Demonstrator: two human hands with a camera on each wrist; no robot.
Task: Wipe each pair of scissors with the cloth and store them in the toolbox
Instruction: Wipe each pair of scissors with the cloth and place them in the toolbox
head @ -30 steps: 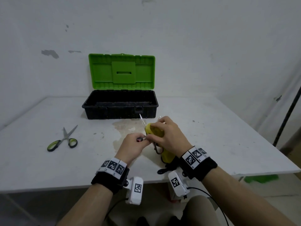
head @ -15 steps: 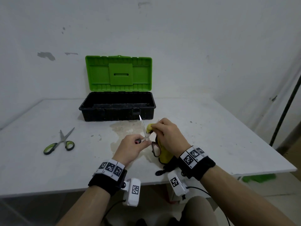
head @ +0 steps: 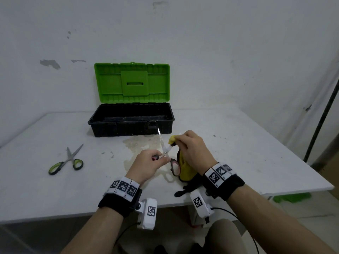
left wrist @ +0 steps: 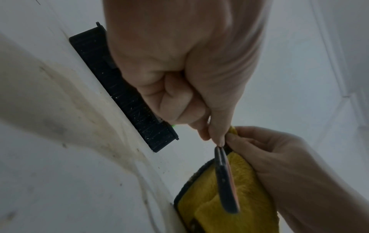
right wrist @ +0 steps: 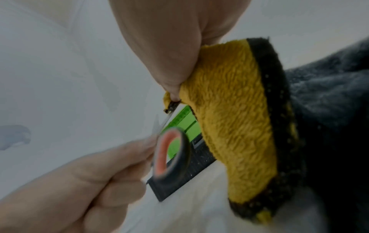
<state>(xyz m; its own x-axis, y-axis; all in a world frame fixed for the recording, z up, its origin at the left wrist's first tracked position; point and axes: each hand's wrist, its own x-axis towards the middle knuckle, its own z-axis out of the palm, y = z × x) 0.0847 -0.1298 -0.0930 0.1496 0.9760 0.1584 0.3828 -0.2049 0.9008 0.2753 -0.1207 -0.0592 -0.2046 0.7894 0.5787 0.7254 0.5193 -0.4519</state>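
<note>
Red-and-black-handled scissors are spread open above the table, and my left hand grips one handle near the pivot. One blade points up toward the toolbox. My right hand pinches the yellow cloth around the other blade. The free handle loop hangs beside the cloth. A second pair, the green-handled scissors, lies flat at the left of the table. The black toolbox stands open behind my hands with its green lid upright.
The white table has a yellowish stain in front of the toolbox. The rest of the cloth drapes down to the table's front edge. A dark pole leans at the right, beyond the table.
The scissors have spread wider, and the free handle loop now hangs in plain view. My right hand has slid the cloth out along its blade, away from the pivot. The green-handled scissors have not moved.
</note>
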